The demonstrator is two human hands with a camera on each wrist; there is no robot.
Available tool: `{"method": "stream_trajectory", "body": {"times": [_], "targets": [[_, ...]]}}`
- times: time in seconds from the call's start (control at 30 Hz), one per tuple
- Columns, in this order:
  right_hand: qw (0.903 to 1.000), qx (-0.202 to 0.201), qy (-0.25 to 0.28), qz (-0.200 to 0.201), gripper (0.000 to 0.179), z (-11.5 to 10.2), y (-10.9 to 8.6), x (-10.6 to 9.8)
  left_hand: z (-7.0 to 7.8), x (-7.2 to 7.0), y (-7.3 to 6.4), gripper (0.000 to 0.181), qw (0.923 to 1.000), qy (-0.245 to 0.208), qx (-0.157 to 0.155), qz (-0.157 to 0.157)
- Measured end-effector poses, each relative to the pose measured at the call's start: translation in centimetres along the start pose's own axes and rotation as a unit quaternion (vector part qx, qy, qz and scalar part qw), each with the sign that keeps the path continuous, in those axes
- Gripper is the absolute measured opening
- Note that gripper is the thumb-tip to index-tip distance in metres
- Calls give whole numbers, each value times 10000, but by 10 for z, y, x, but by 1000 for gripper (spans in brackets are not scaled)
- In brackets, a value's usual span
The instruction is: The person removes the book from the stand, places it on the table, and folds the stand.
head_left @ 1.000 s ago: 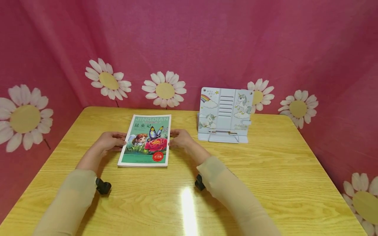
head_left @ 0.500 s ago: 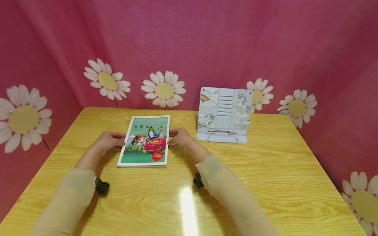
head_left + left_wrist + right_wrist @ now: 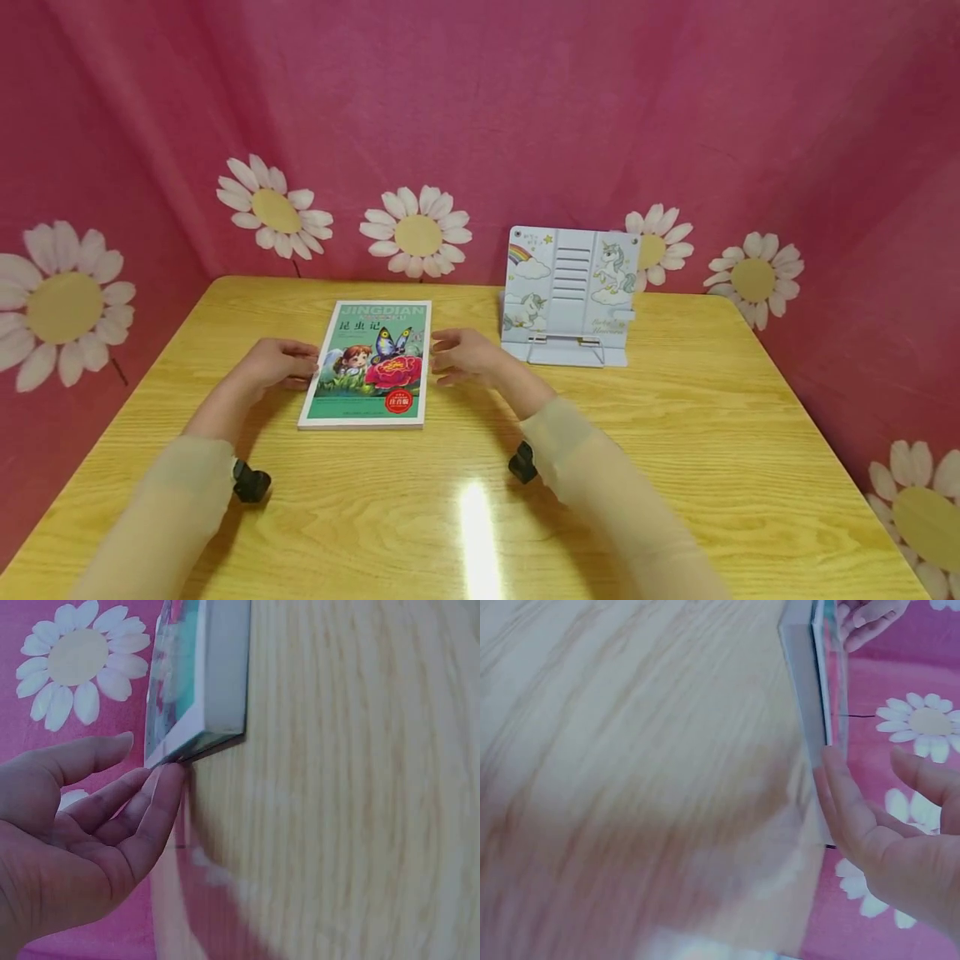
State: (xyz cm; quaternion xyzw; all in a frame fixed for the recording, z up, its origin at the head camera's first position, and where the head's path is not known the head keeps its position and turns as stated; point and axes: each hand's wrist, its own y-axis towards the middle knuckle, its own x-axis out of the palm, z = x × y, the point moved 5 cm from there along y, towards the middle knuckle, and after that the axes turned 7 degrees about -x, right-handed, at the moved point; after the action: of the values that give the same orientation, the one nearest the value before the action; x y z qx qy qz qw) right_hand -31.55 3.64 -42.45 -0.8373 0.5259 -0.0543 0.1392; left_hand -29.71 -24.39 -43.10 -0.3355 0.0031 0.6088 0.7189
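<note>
A green paperback book [image 3: 372,364] lies flat on the wooden table, its cover showing a child, a butterfly and a red flower. At its left edge is my left hand [image 3: 281,363], fingers loosely bent; the left wrist view shows the fingertips right at the book's side and the thumb [image 3: 101,755] held away. My right hand [image 3: 471,358] hovers just beside the right edge with relaxed fingers and a narrow gap to the cover in the head view. In the right wrist view its fingers [image 3: 847,787] overlap the book's edge [image 3: 804,682].
A white book stand [image 3: 570,292] with unicorn pictures stands upright at the back, right of the book. Pink cloth [image 3: 480,108] with daisies hangs behind and beside the table [image 3: 675,433]. Black wrist cameras [image 3: 251,482] sit at both cuffs.
My right hand has drawn slightly away from the book's right edge, its fingers more spread. My left hand stays at the left edge. The book lies in nearly the same place.
</note>
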Motion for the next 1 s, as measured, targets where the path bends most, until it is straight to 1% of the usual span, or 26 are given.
{"method": "stream_trajectory", "body": {"times": [0.1,0.2,0.27,0.33,0.43,0.47,0.53,0.63,0.73,0.8,0.87,1.0], "targets": [[9991,-76,-396,-98,58,-7,-8,-5,3,-1,-5,52,9999,43,107,-55],[9963,-193,-820,-163,59,-15,-17,-11,9,-2,-10,53,9995,184,266,-63],[9932,-302,-1105,-191,59,-19,-23,-15,14,-1,-14,54,9989,248,385,-77],[9901,-397,-1331,-213,59,-22,-30,-20,20,0,-18,55,9984,325,441,-100],[9823,-613,-1760,-211,57,-27,-40,-28,29,4,-25,58,9974,499,510,-81],[9786,-726,-1913,-201,56,-29,-43,-31,32,6,-28,58,9969,568,536,-52],[9681,-944,-2316,-151,55,-33,-51,-37,39,9,-33,59,9953,733,629,22],[9482,-1382,-2860,-38,53,-43,-64,-43,47,14,-40,58,9917,987,817,130],[9308,-1705,-3231,108,52,-52,-76,-49,56,19,-47,58,9872,1213,987,306],[9200,-1912,-3416,191,51,-57,-83,-52,62,22,-52,58,9833,1394,1054,504],[9124,-2019,-3549,281,51,-61,-90,-55,69,26,-58,58,9791,1518,1164,695],[9035,-2255,-3617,450,50,-68,-104,-62,81,34,-71,60,9684,1775,1430,1009]]}}
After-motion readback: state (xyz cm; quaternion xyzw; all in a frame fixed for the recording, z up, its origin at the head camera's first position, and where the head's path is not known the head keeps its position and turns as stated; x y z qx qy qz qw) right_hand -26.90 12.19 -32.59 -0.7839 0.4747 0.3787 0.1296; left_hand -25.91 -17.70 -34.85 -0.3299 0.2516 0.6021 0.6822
